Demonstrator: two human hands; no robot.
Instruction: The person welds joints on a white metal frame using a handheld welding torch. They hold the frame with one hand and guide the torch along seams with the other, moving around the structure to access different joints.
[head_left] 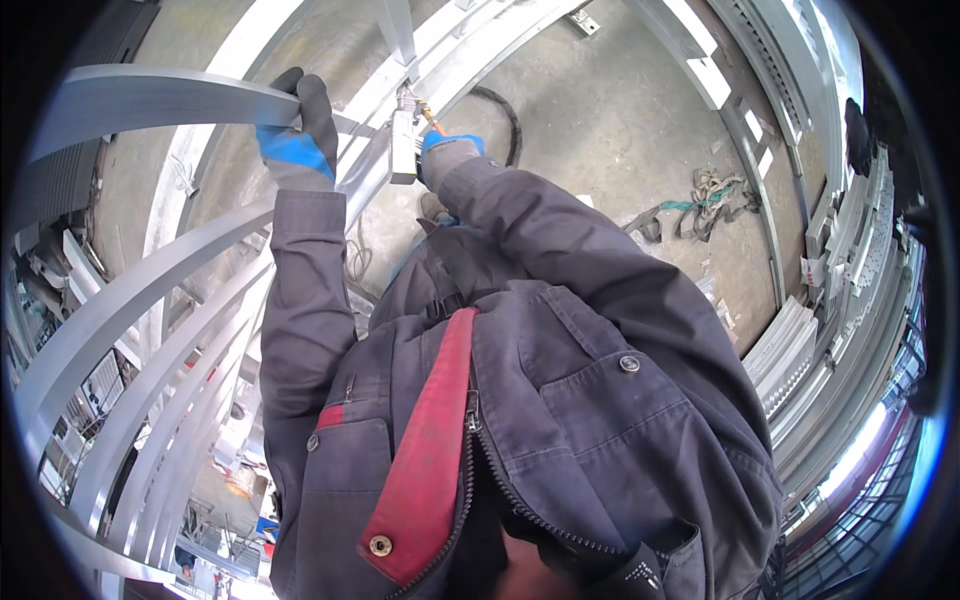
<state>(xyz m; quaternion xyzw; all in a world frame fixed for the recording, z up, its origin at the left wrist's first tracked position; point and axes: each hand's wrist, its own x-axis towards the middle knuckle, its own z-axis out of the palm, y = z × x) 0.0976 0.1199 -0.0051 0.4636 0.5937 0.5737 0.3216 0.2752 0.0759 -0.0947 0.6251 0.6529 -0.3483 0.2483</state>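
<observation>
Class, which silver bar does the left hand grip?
The broad upper bar: the left hand grips its right end; the lower curved bars are in neither hand.

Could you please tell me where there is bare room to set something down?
Bare concrete floor lies between the black hose and the tangled straps. It is crowded at left, among the metal bars, and at far right, along the stacked profiles.

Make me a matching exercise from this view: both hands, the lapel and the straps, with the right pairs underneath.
1. Left hand
2. Right hand
3. Jacket lapel
4. Straps

A. tangled on the floor
B. red
C. on the flat metal bar's end
D. beside the boxy silver piece

Pairs: 1-C, 2-D, 3-B, 4-A
</observation>
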